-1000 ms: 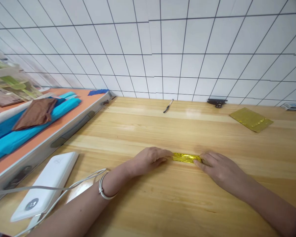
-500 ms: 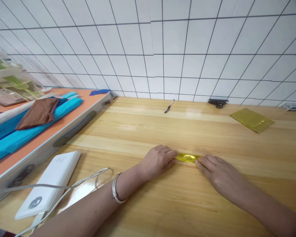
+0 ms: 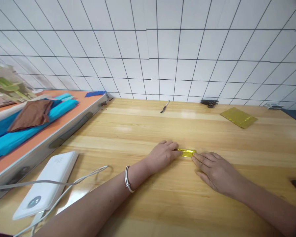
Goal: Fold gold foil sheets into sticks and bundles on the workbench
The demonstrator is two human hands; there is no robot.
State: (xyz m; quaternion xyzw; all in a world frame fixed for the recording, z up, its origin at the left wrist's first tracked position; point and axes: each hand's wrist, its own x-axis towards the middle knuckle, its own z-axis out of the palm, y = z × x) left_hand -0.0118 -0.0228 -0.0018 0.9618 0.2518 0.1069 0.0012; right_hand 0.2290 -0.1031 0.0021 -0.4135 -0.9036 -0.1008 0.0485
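A narrow folded strip of shiny gold foil [image 3: 187,153] lies on the wooden table between my two hands. My left hand [image 3: 162,155] is closed with curled fingers and thumb on the strip's left end, hiding that part. At the other end, my right hand [image 3: 214,171] rests palm down, its fingers stretched out and fingertips touching the foil. The right thumb sits apart from the fingers, near the tabletop.
Further back on the wooden table [image 3: 138,125] lie a pen [image 3: 165,107], a black clip [image 3: 209,103] and a flat gold sheet [image 3: 238,117]. At left are a white power bank [image 3: 46,184] with a cable, and an orange-topped box [image 3: 71,115] bearing brown and blue folded material.
Less of the foil strip shows between my hands. My left hand has moved right along it and curled more. The right thumb has come away from the strip. The view has shifted slightly.
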